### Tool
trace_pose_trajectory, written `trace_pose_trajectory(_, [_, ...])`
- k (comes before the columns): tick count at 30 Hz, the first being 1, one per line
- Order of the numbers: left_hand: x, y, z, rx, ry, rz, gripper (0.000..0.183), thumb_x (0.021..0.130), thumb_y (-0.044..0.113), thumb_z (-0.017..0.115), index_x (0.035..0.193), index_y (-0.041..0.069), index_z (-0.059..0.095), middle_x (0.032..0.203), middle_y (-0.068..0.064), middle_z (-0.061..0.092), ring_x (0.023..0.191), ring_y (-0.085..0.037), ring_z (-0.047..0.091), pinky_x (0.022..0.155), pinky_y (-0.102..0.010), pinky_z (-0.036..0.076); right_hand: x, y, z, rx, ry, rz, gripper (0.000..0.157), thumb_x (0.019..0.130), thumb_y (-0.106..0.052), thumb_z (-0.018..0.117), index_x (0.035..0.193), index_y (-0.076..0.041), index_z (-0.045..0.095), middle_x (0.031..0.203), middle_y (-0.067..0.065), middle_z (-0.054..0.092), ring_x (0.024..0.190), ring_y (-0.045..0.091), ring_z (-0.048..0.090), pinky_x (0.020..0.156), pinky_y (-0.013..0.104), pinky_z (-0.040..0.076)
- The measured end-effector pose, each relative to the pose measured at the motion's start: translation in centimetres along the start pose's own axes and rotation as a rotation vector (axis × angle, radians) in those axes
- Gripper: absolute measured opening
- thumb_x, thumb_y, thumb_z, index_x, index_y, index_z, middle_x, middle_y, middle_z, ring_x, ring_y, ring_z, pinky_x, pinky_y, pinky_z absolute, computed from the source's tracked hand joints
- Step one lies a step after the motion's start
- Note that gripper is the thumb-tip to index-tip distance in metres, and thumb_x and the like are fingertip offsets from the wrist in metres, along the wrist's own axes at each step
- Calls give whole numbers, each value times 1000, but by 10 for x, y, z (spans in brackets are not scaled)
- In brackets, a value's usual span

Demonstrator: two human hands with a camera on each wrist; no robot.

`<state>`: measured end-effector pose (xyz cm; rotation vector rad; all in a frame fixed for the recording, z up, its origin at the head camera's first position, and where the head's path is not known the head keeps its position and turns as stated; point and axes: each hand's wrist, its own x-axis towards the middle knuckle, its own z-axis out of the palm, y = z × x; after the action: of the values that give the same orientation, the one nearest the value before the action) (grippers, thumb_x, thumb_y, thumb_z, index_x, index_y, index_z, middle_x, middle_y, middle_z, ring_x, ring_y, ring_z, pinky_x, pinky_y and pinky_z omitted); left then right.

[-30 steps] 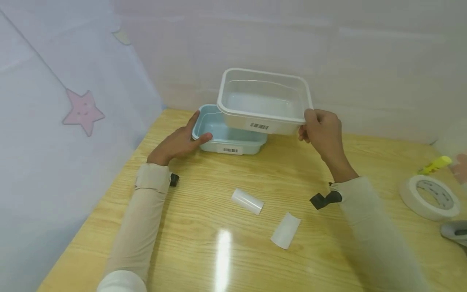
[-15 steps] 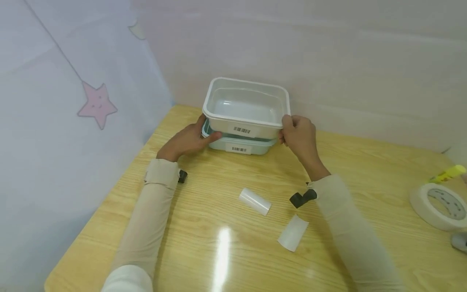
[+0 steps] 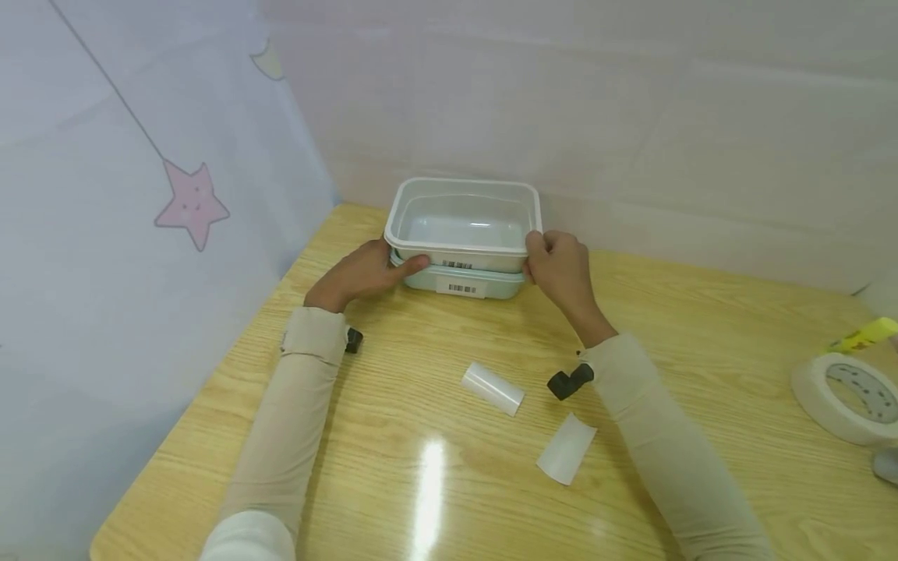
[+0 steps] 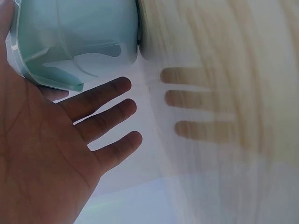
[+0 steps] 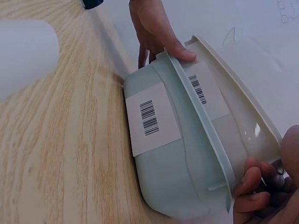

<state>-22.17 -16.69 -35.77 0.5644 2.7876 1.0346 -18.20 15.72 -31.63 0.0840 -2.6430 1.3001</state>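
A white plastic container [image 3: 459, 201] sits partly inside a pale blue one [image 3: 501, 287], both with barcode labels on their fronts. In the right wrist view, a gap shows between the white container's rim [image 5: 233, 77] and the blue container's rim. My right hand [image 3: 563, 271] pinches the white rim at its front right corner. At the left end, my left hand [image 3: 356, 277] touches the containers, its thumb along the front near the blue rim. Straight, spread fingers [image 4: 111, 112] show beside the blue container [image 4: 88, 28] in the left wrist view.
Two curled white pieces [image 3: 493, 388] [image 3: 567, 449] lie on the wooden table [image 3: 393, 452]. To the right are a roll of white tape [image 3: 817, 397], a yellow stick [image 3: 864, 335] and a grey object [image 3: 885, 463] cut off by the frame. A fabric-like wall [image 3: 631, 140] rises behind.
My right hand has brought the white container left and down, from above the blue one into it. The left hand has stayed at the blue container's left end.
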Motion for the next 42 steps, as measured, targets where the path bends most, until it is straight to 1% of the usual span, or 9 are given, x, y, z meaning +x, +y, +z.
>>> trace_pose_trajectory(3, [0, 0, 0, 6, 5, 5, 95, 89, 75, 52, 155, 13, 27, 134, -7, 59, 116, -20, 58, 98, -47, 46, 0, 1, 2, -31, 0, 9, 41, 96, -31, 41, 69, -8, 62, 62, 7, 62, 48, 21, 46, 40, 30, 32])
trace_pose_trajectory(6, [0, -1, 0, 8, 4, 14, 98, 89, 75, 52, 159, 14, 19, 138, -9, 56, 121, -22, 56, 100, -48, 45, 0, 2, 2, -66, -5, 6, 40, 96, -31, 41, 67, -8, 56, 61, 7, 58, 49, 21, 44, 40, 31, 30])
trace_pose_trajectory(11, [2, -2, 0, -3, -7, 26, 98, 90, 74, 52, 160, 17, 15, 140, -8, 55, 124, -22, 55, 102, -48, 44, -2, 6, 2, -140, -18, -33, 40, 97, -32, 40, 63, -10, 46, 56, 6, 48, 47, 19, 38, 40, 31, 27])
trace_pose_trajectory(16, [2, -4, -2, -5, -15, 48, 100, 91, 72, 52, 161, 15, 9, 143, -8, 53, 128, -23, 52, 104, -49, 42, -2, 11, 2, -218, -41, -61, 51, 101, -40, 37, 60, -11, 44, 53, 4, 44, 47, 18, 36, 40, 31, 27])
trace_pose_trajectory(19, [1, -4, -3, -21, -27, 51, 102, 92, 71, 54, 162, 18, 2, 146, -8, 51, 130, -23, 50, 105, -49, 41, -1, 13, 2, -245, -54, -61, 58, 103, -48, 35, 60, -11, 45, 54, 4, 46, 47, 19, 39, 41, 32, 29])
trace_pose_trajectory(24, [0, -7, -3, -61, -44, 57, 106, 91, 68, 58, 162, 25, -7, 149, -8, 48, 132, -23, 48, 107, -50, 40, -1, 17, 5, -250, -70, -66, 63, 104, -53, 32, 60, -11, 46, 54, 5, 46, 48, 19, 39, 41, 32, 28])
trace_pose_trajectory(33, [4, -10, -2, -58, -33, 101, 101, 93, 64, 59, 161, 34, -9, 158, -8, 36, 142, -28, 37, 113, -55, 30, -7, 19, 7, -233, -49, -43, 64, 104, -56, 33, 61, -11, 46, 55, 4, 45, 49, 19, 39, 43, 33, 29])
trace_pose_trajectory(38, [5, -11, -2, -79, -41, 122, 98, 94, 62, 58, 162, 33, -7, 157, -7, 37, 142, -27, 37, 113, -56, 30, -10, 19, 6, -213, -61, -36, 64, 104, -56, 33, 61, -11, 47, 55, 4, 45, 49, 19, 38, 42, 31, 28])
trace_pose_trajectory(42, [2, -16, -1, -83, -37, 125, 98, 95, 60, 59, 162, 31, -5, 156, -8, 38, 142, -27, 37, 113, -56, 29, -11, 18, 7, -231, -78, -39, 65, 104, -58, 31, 64, -11, 49, 58, 5, 47, 52, 20, 41, 45, 33, 31])
